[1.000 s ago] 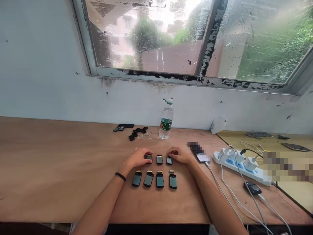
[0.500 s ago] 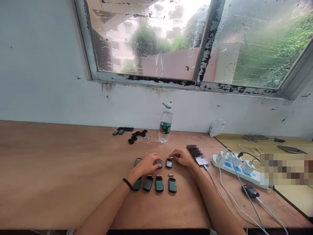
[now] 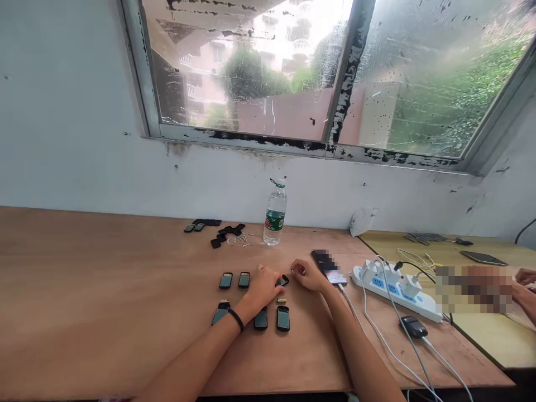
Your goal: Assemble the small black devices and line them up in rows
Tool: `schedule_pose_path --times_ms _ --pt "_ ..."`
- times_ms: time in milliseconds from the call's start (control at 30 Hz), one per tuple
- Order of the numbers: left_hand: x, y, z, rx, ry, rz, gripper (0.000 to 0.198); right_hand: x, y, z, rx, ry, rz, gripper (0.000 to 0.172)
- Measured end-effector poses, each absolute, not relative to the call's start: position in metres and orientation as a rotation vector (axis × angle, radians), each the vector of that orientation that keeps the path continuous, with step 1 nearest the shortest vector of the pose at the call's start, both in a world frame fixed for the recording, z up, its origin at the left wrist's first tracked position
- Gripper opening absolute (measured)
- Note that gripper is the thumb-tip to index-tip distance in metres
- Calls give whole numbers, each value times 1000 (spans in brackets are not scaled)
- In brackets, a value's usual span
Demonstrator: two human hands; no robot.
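Note:
My left hand (image 3: pixel 263 286) reaches over the back row of small black devices with grey-green screens. Its thumb and fingers are closed on the rightmost device (image 3: pixel 283 280), which sits tilted. Just right of it, my right hand (image 3: pixel 309 275) has its fingertips pinched together; whatever is between them is too small to name. Two more devices, one upright device (image 3: pixel 226 280) and its neighbour (image 3: pixel 244 280), lie left of my left hand. In the front row, a device (image 3: pixel 283 319) has a small gold-ended piece (image 3: pixel 282 301) above it. My left forearm partly covers that row.
A water bottle (image 3: pixel 274 215) stands near the wall, beside black pieces (image 3: pixel 230 230) and small silvery bits. On the right are a phone (image 3: pixel 329 268), a white power strip (image 3: pixel 397 291) with cables and a black mouse-like object (image 3: pixel 414 326). Another person's hand (image 3: pixel 525 296) shows far right.
My left hand has shifted right onto the rightmost back-row device, now tilted. My right hand has drawn slightly away from it. The view has turned a little, and another person's hand now shows.

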State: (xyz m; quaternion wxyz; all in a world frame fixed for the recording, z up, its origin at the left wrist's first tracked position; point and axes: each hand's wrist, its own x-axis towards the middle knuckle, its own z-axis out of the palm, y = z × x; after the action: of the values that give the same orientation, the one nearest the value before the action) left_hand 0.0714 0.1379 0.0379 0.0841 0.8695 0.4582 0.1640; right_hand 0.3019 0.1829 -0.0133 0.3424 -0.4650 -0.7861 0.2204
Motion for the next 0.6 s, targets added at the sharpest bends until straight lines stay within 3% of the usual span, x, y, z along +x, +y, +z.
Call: schedule_pose_path --times_ms 133,433,600 --pt "69 143 33 2541 1333 518 15 302 184 -17 -1157 -1940 715 12" --pt "68 144 32 2582 1290 503 16 285 176 -9 -1070 -1786 851 29" --pt "65 147 27 2557 1266 541 14 279 168 1 -1092 -1872 804 22"
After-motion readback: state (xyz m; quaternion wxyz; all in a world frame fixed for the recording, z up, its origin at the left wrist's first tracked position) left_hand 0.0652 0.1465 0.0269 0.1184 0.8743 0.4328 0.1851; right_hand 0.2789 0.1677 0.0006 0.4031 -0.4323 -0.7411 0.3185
